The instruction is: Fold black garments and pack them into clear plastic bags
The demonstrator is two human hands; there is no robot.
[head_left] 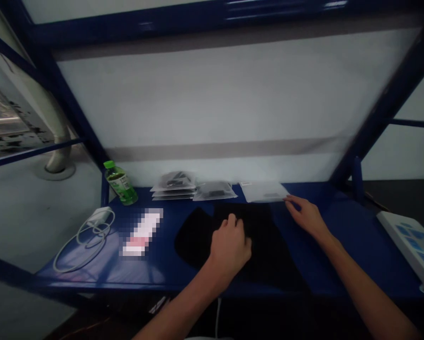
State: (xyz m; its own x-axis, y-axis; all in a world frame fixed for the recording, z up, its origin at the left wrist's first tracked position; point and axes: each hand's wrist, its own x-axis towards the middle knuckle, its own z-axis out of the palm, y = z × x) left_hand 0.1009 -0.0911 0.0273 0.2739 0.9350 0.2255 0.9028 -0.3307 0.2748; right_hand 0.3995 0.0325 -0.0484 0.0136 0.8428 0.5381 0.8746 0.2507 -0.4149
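A black piece of cloth lies spread on the blue table in front of me. Over its middle is my left hand, its fingers curled in; whether they grip the fabric is hidden. At the back of the table lies a frosted plastic bag, flat, with a small dark mark near its lower right. My right hand pinches this bag's right corner between thumb and fingers. Left of it is another frosted bag with something dark inside, beside a stack of similar filled bags.
A green drink bottle stands at the back left. A white charger with its cable and a blurred-out pinkish white object lie on the left. At the right edge is a white box with blue items. Blue frame bars surround the table.
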